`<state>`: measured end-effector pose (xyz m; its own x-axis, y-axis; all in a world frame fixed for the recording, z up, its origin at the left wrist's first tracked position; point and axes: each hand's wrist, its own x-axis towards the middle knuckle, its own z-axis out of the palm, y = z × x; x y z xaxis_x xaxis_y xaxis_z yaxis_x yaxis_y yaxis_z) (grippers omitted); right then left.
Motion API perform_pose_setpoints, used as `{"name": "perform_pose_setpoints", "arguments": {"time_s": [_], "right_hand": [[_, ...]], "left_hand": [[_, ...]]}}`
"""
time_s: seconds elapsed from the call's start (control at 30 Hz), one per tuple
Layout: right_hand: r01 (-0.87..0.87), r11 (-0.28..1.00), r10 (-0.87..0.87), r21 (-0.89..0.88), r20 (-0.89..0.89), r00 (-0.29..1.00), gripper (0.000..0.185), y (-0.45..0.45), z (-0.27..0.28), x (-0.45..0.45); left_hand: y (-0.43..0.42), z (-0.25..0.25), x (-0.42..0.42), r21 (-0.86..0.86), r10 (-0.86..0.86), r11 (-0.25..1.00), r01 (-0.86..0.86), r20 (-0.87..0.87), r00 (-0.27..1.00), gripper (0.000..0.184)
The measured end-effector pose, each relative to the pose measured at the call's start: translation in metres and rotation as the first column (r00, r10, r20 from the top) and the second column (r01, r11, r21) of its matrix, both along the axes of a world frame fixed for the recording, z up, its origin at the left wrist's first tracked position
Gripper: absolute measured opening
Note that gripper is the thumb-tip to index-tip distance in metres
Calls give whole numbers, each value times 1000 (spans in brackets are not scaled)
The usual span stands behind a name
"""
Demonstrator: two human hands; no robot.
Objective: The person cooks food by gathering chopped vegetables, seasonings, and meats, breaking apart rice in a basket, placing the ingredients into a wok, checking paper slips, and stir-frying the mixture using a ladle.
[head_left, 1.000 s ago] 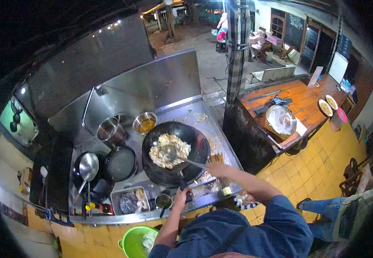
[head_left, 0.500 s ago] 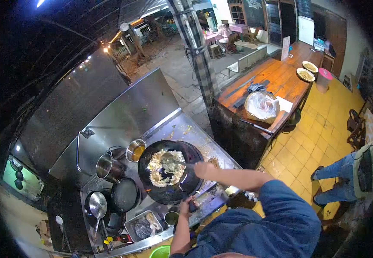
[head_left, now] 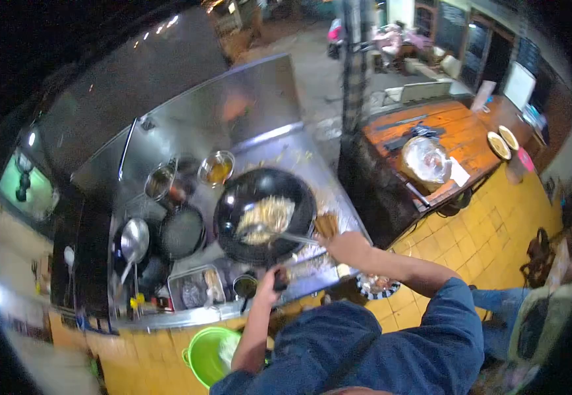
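My left hand [head_left: 267, 288] is closed around the dark handle of the black wok [head_left: 230, 197], at the wok's near side. In the wok lies a heap of pale, yellowish chopped food [head_left: 276, 214]. My right hand [head_left: 346, 250] grips the long handle of a metal ladle [head_left: 292, 237], whose head rests against the food's left side. Motion blurs the ladle head, so its exact shape is hard to see. Beside my right hand is a brown bundle of thin sticks, perhaps a brush [head_left: 326, 225].
Behind the wok stand a steel pot [head_left: 161, 181] and a bowl of yellow liquid [head_left: 218, 170]. A black pan [head_left: 182, 232], a large skimmer [head_left: 134, 240] and a metal tray [head_left: 195, 288] sit left. A green bucket [head_left: 197, 359] is below; another person [head_left: 496, 313] is at right.
The food, spread in a ring round the wok before, is now gathered into a heap. The ladle and both hands have moved with it, and my view has turned, showing more of the bucket.
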<state>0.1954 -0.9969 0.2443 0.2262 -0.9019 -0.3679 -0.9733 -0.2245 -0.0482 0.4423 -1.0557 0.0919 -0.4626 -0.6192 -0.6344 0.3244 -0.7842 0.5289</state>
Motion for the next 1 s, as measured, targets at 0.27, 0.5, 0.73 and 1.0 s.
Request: {"name": "perform_pose_setpoints", "arguments": {"time_s": [0.27,0.5,0.73,1.0], "right_hand": [[175,985,-175,12,13,984,46,3,-18,2],[217,974,-198,-60,231,952,46,-29,-26,-47],[127,992,-118,-17,255,960,25,-76,-150,6],[182,912,-174,-367,55,983,27,-111,-128,11]], "left_hand": [[17,54,-15,123,-98,987,99,-16,995,15],[64,79,-14,60,-157,986,158,-26,987,21],[-7,-60,-12,-260,-11,965,31,77,997,15],[-27,-80,-20,-360,86,932,-40,112,990,22]]}}
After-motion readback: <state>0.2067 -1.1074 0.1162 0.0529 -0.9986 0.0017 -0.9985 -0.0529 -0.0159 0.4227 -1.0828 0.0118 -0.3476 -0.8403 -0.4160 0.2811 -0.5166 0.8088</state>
